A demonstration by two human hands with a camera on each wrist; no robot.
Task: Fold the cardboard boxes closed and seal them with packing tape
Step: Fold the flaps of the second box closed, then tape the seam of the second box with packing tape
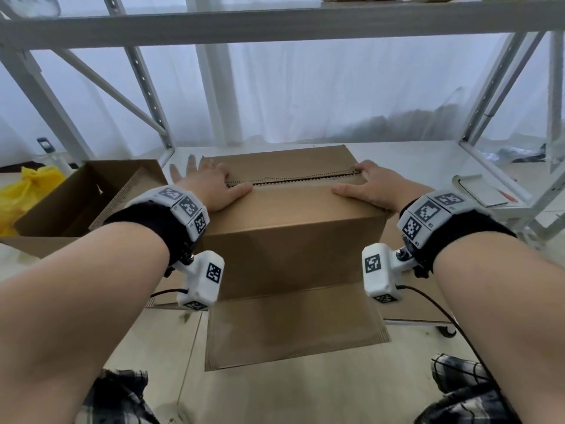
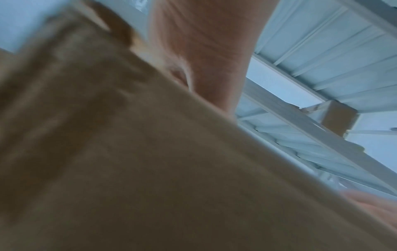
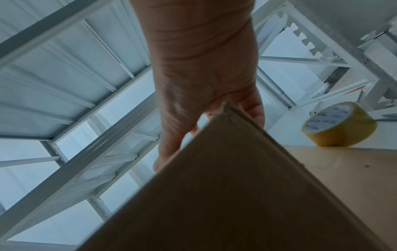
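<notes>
A brown cardboard box (image 1: 290, 234) stands on the white shelf surface (image 1: 412, 160), its two top flaps folded down and meeting at a seam (image 1: 293, 179). My left hand (image 1: 214, 186) lies flat on the left end of the seam, fingers spread, thumb on the near flap. My right hand (image 1: 367, 185) presses flat on the right end, straddling the top corner. A bottom flap (image 1: 293, 325) hangs loose below the shelf edge. In the left wrist view the box (image 2: 150, 169) is blurred under my hand (image 2: 204, 51). A yellow tape roll (image 3: 341, 124) lies to the right of the box (image 3: 225, 195).
A second open cardboard box (image 1: 85, 197) sits to the left, with a yellow plastic bag (image 1: 27, 191) beyond it. A notebook (image 1: 480, 189) lies at the right on the shelf. White rack posts (image 1: 149, 96) and an upper shelf (image 1: 275, 22) frame the space.
</notes>
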